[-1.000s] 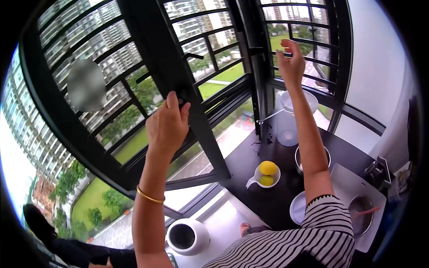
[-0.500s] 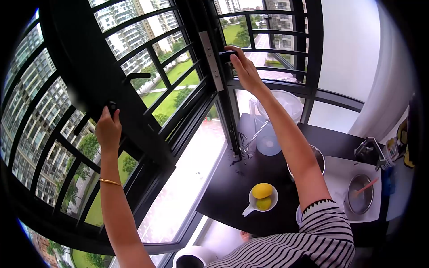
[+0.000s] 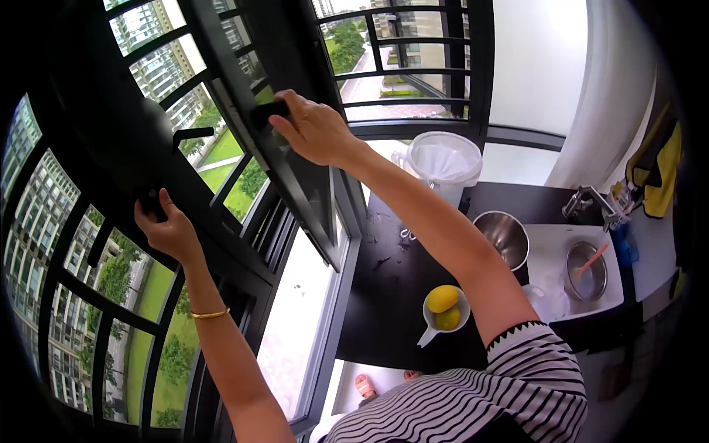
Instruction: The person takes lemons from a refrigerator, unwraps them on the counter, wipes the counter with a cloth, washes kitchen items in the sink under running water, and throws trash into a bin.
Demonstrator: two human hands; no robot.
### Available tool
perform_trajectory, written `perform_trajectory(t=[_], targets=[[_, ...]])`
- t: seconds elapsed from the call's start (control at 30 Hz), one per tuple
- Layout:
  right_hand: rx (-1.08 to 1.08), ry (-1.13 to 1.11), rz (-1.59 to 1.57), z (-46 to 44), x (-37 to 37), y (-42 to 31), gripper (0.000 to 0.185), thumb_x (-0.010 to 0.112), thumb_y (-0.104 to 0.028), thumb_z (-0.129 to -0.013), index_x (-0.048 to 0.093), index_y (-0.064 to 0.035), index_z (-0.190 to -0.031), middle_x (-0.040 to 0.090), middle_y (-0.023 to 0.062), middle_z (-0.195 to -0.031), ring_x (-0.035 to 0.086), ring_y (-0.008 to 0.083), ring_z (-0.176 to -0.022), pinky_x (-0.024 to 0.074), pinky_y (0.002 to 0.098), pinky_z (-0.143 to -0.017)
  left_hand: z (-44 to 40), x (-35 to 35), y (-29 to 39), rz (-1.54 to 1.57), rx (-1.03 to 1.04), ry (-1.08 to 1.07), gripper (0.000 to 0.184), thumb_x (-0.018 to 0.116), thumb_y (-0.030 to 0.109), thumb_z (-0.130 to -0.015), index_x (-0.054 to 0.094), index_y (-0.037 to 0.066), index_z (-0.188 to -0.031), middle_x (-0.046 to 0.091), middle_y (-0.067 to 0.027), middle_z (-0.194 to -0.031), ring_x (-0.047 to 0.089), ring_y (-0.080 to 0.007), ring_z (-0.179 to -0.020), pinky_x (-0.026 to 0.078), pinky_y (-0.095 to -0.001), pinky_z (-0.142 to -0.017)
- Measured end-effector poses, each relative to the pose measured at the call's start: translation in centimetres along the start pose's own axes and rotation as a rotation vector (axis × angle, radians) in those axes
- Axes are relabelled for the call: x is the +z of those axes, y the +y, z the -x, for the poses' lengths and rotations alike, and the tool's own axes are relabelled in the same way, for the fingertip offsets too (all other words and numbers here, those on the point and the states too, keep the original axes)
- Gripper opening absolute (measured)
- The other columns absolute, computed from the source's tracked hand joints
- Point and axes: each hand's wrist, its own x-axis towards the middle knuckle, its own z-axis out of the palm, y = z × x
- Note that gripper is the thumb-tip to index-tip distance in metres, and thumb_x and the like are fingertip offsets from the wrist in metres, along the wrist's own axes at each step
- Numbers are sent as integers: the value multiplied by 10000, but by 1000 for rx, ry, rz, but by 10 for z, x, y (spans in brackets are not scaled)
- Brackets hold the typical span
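In curled right hand (image 3: 317,131), window handle (image 3: 269,113), and in curled left hand (image 3: 168,229), black knob (image 3: 151,202).

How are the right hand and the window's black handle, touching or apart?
Touching. The head view shows the right hand clasping the black handle between thumb and fingers.

Daylight enters through a black-barred window (image 3: 421,72) at 12 o'clock, with buildings (image 3: 425,55) beyond, while a white curtain (image 3: 614,96) hangs at 2 o'clock. The dark worktop (image 3: 378,314) spreads towards 5 o'clock, a white sink (image 3: 544,252) between 3 and 4, and pale floor (image 3: 346,376) shows at 6.
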Motion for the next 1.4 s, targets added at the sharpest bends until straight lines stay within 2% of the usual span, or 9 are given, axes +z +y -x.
perform_trajectory(t=[0.17, 0.3, 0.47, 0.57, 0.73, 0.9, 1.1, 1.2, 1.4], targets=[[-45, 72, 145, -31, 80, -44, 364, 443, -390, -914, 427, -30, -968, 585, 158, -753, 602, 343, -703, 465, 430, -589, 10, 1, -7, 412, -266, -49, 388, 635, 159, -850, 460, -48, -1128, 607, -103, -767, 543, -122, -585, 450, -243, -537], [-68, 70, 166, -52, 134, -67, 347, 485, -363, -897, 445, -21, -941, 584, 156, -759, 607, 320, -704, 478, 401, -557, 12, -11, -13, 654, -272, -238, 331, 544, 83, -889, 398, -24, -1167, 575, -103, -831, 548, -124, -656, 431, -210, -611], [173, 43, 102, -49, 148, -90, 355, 471, -340, -899, 474, 16, -893, 588, 196, -630, 607, 357, -605, 469, 438, -525, 35, -43, -6, 317, 102, -205, 441, 580, 110, -847, 377, 13, -1226, 447, -105, -1214, 479, -213, -1060, 389, -349, -792], [332, 107, -37, -49, 160, -104, 415, 430, -374, -913, 485, 37, -879, 583, 218, -613, 600, 390, -613, 464, 458, -533, 50, -52, -3, 410, 317, -79, 394, 550, 84, -857, 369, -12, -1193, 463, -153, -1166, 497, -230, -1023, 386, -343, -776], [380, 84, -100, -49, 148, -113, 408, 423, -370, -913, 463, 36, -922, 583, 203, -598, 586, 416, -609, 461, 476, -555, 61, -53, 29, 732, 230, -182, 375, 521, -4, -810, 344, -33, -1139, 505, -198, -992, 512, -213, -827, 397, -275, -676], [88, 15, -101, 59, 128, -73, 573, 580, -228, -807, 357, 31, -1267, 469, 228, -1185, 435, 367, -1114, 342, 437, -953, 88, -37, 60, 1120, 35, -416, 292, 482, -72, -782, 380, -59, -1055, 553, -167, -814, 490, -129, -640, 402, -204, -598], [752, -128, 91, 285, 61, -93, 108, 598, -104, -757, 642, -55, -842, 623, 108, -725, 608, 283, -648, 494, 356, -589, 167, 37, 70, 1200, -46, -823, 145, 546, -71, -745, 564, -25, -881, 579, -68, -764, 546, -96, -646, 434, -209, -565], [1078, -171, 230, 366, 49, -128, 74, 601, -98, -750, 651, -64, -793, 632, 119, -708, 621, 271, -617, 485, 341, -558, 216, 49, 78, 1197, -124, -987, 147, 582, -24, -705, 565, 27, -842, 556, -102, -710, 553, -212, -560, 438, -293, -504], [1185, -75, 374, 450, 48, -152, 22, 600, -60, -745, 616, -46, -752, 577, 106, -584, 582, 244, -513, 436, 321, -480, 254, 46, 82, 1172, 112, -1186, 144, 582, -19, -675, 567, 21, -813, 570, -101, -716, 575, -249, -560, 451, -312, -503]])
